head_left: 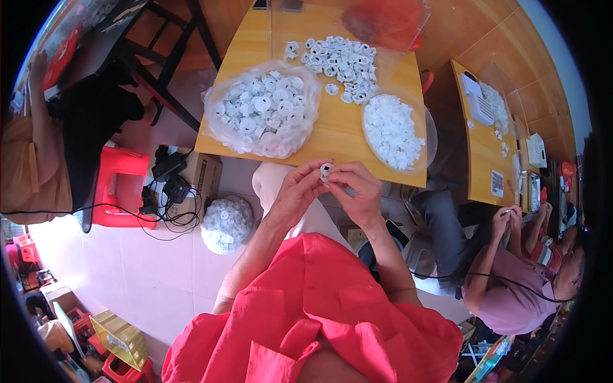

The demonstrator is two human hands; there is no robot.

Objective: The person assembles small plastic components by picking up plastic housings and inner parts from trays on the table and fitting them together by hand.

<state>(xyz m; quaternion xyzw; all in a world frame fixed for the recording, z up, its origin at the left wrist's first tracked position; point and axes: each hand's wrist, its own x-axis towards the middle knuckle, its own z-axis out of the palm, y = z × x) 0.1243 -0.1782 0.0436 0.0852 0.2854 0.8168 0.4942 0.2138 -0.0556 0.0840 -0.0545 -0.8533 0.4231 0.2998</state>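
Observation:
A small white round plastic part (pixel 325 171) with a dark opening is pinched between both hands, just off the near edge of the wooden table (pixel 338 147). Fingers of my left hand (pixel 297 193) close on it from one side. From the other side, the thumb and fingertips of my right hand (pixel 359 195) grip it as well; they hide some of the part. Beyond my left hand sits an open clear plastic bag (pixel 311 121) full of similar white discs. Beyond my right hand stands an oval clear tray (pixel 431 137) heaped with smaller translucent white pieces.
A loose pile of white parts (pixel 345 60) lies farther back, beside a red plastic bag (pixel 386 22). A filled bag (pixel 227 223) rests on the floor, near a red stool (pixel 121 185) and cables (pixel 172 204). Other people sit left and right; a second table (pixel 482 159) stands right.

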